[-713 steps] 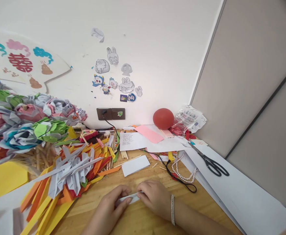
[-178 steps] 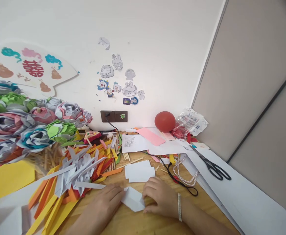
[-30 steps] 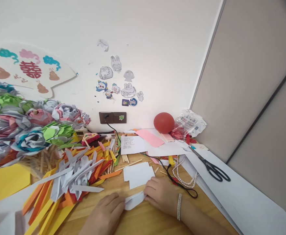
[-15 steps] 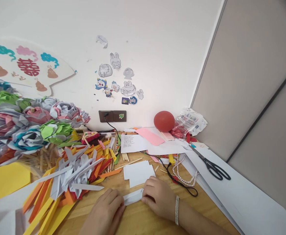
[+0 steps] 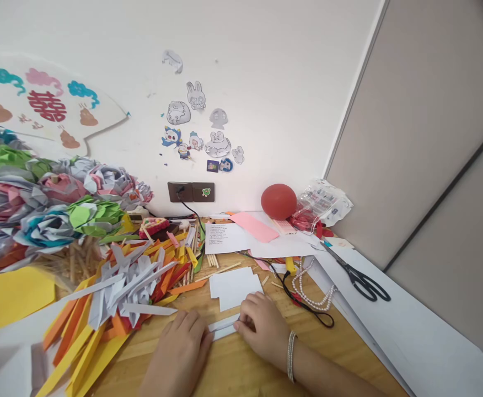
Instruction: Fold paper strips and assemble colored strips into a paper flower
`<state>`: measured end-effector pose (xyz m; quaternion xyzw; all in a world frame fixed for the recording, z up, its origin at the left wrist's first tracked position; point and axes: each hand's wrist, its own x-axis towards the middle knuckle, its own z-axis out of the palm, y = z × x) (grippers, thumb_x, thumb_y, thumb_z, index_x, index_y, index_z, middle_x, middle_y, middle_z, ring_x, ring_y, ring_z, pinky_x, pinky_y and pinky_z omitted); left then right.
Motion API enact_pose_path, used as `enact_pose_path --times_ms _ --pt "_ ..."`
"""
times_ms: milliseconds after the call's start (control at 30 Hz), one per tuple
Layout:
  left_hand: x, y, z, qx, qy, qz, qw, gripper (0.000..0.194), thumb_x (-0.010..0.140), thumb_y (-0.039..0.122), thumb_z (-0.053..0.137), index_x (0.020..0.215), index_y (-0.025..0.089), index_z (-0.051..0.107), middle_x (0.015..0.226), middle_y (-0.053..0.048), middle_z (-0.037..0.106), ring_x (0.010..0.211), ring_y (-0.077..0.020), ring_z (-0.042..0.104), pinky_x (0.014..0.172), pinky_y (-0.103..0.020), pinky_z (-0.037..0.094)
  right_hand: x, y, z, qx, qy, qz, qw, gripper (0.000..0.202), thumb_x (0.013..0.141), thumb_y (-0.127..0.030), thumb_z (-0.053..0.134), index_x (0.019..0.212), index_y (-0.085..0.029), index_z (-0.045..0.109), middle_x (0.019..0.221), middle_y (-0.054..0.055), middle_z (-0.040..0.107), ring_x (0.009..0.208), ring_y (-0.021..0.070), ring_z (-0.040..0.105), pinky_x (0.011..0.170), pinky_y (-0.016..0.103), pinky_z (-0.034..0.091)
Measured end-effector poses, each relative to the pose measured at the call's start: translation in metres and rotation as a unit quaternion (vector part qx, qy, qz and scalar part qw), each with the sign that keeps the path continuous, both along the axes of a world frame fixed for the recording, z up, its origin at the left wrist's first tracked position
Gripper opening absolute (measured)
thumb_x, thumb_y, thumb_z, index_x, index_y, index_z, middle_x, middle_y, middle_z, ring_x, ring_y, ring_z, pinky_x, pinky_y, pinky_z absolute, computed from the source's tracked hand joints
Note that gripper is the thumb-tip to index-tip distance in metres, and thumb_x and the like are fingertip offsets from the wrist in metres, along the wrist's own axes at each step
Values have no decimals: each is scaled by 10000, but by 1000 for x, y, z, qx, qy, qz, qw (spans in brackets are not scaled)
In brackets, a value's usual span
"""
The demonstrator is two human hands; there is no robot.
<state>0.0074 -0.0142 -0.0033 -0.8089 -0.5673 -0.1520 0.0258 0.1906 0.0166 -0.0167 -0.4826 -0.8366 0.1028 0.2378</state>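
A small folded strip of white paper (image 5: 224, 327) lies on the wooden table between my two hands, with a crease running along its length. My left hand (image 5: 180, 348) rests at its left end, fingers together and closed over that end. At the right end, my right hand (image 5: 263, 326), with a beaded bracelet on the wrist, pinches the strip between thumb and bent fingers. Just beyond the strip are flat white paper pieces (image 5: 235, 288), partly behind my right hand. The parts of the strip under my fingers are hidden.
To the left lie a heap of folded white strips (image 5: 129, 286) and orange and yellow strips (image 5: 74, 342). Paper flowers (image 5: 51, 231) stand behind them. On the right are black scissors (image 5: 359, 278), a bead string (image 5: 314, 298), a black cable (image 5: 303, 309) and a red balloon (image 5: 279, 202).
My right hand has shifted slightly left along the strip, its wrist turning a little. The strip shows a clearer lengthwise fold. My left hand stays at its end; the camera view has shifted slightly.
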Motion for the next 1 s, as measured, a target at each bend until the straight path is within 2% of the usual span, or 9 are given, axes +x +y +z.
enact_pose_path --times_ms 200,300,400,467,567,667,867,1000 --pt "3 -1 2 0 34 27 999 244 815 216 388 711 166 602 753 -70 612 766 -246 552 700 -387 412 -4 -1 -1 20 -41 -30 999 117 759 -226 572 694 -175 490 719 -3 515 730 157 438 639 280 281" --pt "2 -1 4 -2 32 36 999 223 796 219 408 698 165 601 741 -71 612 749 -244 556 681 -371 413 -6 -2 -1 79 -68 32 994 37 802 -239 542 812 -205 547 764 5 515 740 162 426 632 283 279" --pt "0 0 4 2 21 39 999 203 781 227 430 677 173 596 731 -59 610 734 -227 555 678 -350 409 -4 -3 1 146 -100 123 977 95 839 -283 497 852 -267 589 726 2 477 714 160 390 611 285 261" --pt "-2 0 4 2 13 36 999 202 776 235 439 660 177 593 729 -52 610 732 -221 552 680 -346 407 1 -3 4 161 -102 154 969 123 834 -277 498 903 -298 597 733 4 462 707 157 375 606 290 253" --pt "-3 0 4 -9 -3 33 999 205 776 241 441 652 180 592 729 -49 610 739 -222 549 681 -349 407 14 -1 12 144 -106 173 969 255 777 -181 532 977 -327 594 781 11 464 732 160 377 612 292 257" --pt "-3 0 6 -24 -14 38 999 196 773 242 445 659 181 592 729 -52 609 746 -228 550 687 -356 409 27 3 20 118 -114 187 968 311 741 -133 529 969 -326 614 762 10 468 724 156 380 624 289 271" --pt "-4 -1 9 -14 -18 34 999 197 772 238 438 654 185 587 712 -45 601 727 -216 550 667 -335 408 39 9 25 75 -104 199 972 271 791 -174 486 957 -328 635 727 3 493 699 140 413 613 272 293" --pt "-6 -1 4 -5 -17 38 999 176 770 235 455 652 191 578 708 -37 597 725 -217 554 666 -337 414 42 10 22 65 -80 200 974 255 801 -174 472 931 -299 651 720 9 509 693 138 439 613 268 314"
